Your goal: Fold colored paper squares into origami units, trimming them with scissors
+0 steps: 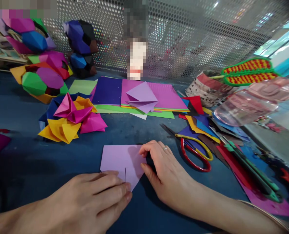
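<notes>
- Paper [113, 157], lilac and folded, is laid on the blue table [73, 162], low in the view and between the two hands.
- Its lower left part is covered by the left hand [95, 198]: the fingers are set close together and stretched across it, flat rather than pinched, with the tips near the lower point.
- And over on the far side, the right edge is flanked by the right hand [154, 170]: thumb and forefinger are curved, with a narrow gap left between their tips. Whether the edge is truly gripped cannot be told.
- A short dark line is shown beside the left fingertips, perhaps where two flaps are met; the underside is hidden.
- Light stuff, this, by the look of it! Hardly any weight is to be expected, and some stiffness is probably lent by doubled layers.
- Skidding is judged likely if one side alone is held; a bent corner or a tear could be caused by a hard tug.
- The surest hold is probably offered by the outer edges, taken gently, with the lower folds pressed by flat fingertips.
- Out to the right, scissors [182, 148] are parked; farther back, a lilac folded piece [143, 92] is propped on a stack of coloured sheets [168, 96].
</notes>
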`<state>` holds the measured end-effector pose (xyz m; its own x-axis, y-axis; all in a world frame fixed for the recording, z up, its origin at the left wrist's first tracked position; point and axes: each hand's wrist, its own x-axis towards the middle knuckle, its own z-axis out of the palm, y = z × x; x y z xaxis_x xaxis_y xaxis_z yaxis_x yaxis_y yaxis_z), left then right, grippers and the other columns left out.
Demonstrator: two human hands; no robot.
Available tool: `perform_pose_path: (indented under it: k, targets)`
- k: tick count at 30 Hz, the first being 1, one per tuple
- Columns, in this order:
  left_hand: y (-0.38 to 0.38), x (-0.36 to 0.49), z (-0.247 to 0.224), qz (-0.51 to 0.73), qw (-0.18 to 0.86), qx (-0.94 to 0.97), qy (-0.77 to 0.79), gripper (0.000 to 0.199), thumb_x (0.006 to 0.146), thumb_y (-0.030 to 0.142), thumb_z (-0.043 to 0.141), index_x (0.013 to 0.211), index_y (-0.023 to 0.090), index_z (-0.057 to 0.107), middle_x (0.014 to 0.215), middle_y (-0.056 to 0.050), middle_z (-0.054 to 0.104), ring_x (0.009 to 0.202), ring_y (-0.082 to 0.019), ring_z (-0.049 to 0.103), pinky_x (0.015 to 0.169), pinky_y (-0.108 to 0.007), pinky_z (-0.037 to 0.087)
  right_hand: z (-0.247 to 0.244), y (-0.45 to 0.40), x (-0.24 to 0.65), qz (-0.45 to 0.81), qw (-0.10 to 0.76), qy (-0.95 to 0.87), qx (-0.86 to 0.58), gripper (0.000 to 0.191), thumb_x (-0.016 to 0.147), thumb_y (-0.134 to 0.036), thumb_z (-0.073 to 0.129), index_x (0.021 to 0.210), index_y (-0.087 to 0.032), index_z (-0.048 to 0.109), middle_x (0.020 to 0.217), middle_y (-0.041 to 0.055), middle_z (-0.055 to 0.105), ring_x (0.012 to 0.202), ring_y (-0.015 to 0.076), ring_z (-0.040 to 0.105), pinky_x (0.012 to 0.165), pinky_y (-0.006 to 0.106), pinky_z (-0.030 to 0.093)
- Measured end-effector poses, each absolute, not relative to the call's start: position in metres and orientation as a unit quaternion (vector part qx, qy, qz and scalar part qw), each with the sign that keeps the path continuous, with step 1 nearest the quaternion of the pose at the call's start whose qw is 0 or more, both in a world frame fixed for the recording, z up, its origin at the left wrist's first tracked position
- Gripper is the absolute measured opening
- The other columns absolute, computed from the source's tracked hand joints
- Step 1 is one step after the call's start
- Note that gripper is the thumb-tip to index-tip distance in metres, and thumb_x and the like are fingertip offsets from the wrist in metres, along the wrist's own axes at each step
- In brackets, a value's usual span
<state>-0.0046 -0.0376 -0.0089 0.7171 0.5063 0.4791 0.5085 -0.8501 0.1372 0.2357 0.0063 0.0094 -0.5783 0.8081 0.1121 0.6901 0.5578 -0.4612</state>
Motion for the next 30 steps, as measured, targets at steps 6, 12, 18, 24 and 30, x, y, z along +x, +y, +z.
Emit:
perform_pose_path:
  k: [6,12,18,24,30]
  targets:
    - [-0.030,-0.010,0.004,-0.209,0.043,-0.952,-0.220,0.030,0.104,0.030,0.042,0.113,0.025,0.070,0.117,0.009,0.074,0.101,-0.013,0.064,0.085,-0.026,0.049,0.008,0.008,0.234,0.186,0.170,-0.871,-0.422,0.015,0.095,-0.012,0.044,0.108,-0.020,0.046,0.106,0.0064,0.056,0.093,0.0234,0.050,0.082,0.043,0.041]
    - [-0.030,-0.008,0.006,-0.213,0.045,-0.951,-0.218,0.024,0.101,0.029,0.050,0.111,0.025,0.071,0.118,0.008,0.073,0.102,-0.014,0.064,0.085,-0.025,0.050,0.008,0.007,0.234,0.184,0.172,-0.871,-0.422,0.016,0.093,-0.009,0.045,0.106,-0.019,0.048,0.105,0.0067,0.057,0.093,0.0236,0.050,0.084,0.044,0.040]
    - [-0.041,0.002,0.004,-0.233,0.010,-0.932,-0.278,0.028,0.103,0.026,0.046,0.108,0.024,0.073,0.110,0.005,0.076,0.102,-0.015,0.066,0.092,-0.027,0.050,0.008,0.005,0.236,0.173,0.179,-0.876,-0.412,0.017,0.095,-0.010,0.044,0.106,-0.019,0.054,0.104,0.0076,0.059,0.093,0.0233,0.051,0.083,0.043,0.041]
    - [-0.044,0.000,-0.001,-0.250,0.038,-0.928,-0.274,0.024,0.102,0.024,0.049,0.104,0.024,0.073,0.111,0.008,0.076,0.105,-0.014,0.066,0.095,-0.025,0.049,0.012,0.001,0.239,0.137,0.217,-0.926,-0.277,0.030,0.090,-0.004,0.047,0.104,-0.021,0.067,0.105,0.0050,0.064,0.090,0.0197,0.052,0.080,0.038,0.042]
    - [-0.034,-0.005,0.005,-0.213,0.102,-0.953,-0.191,0.019,0.098,0.025,0.055,0.106,0.025,0.072,0.111,0.009,0.075,0.102,-0.013,0.065,0.087,-0.023,0.049,0.013,0.002,0.241,0.143,0.213,-0.941,-0.223,0.030,0.088,-0.005,0.051,0.109,-0.018,0.069,0.105,0.0052,0.067,0.095,0.0208,0.054,0.081,0.038,0.043]
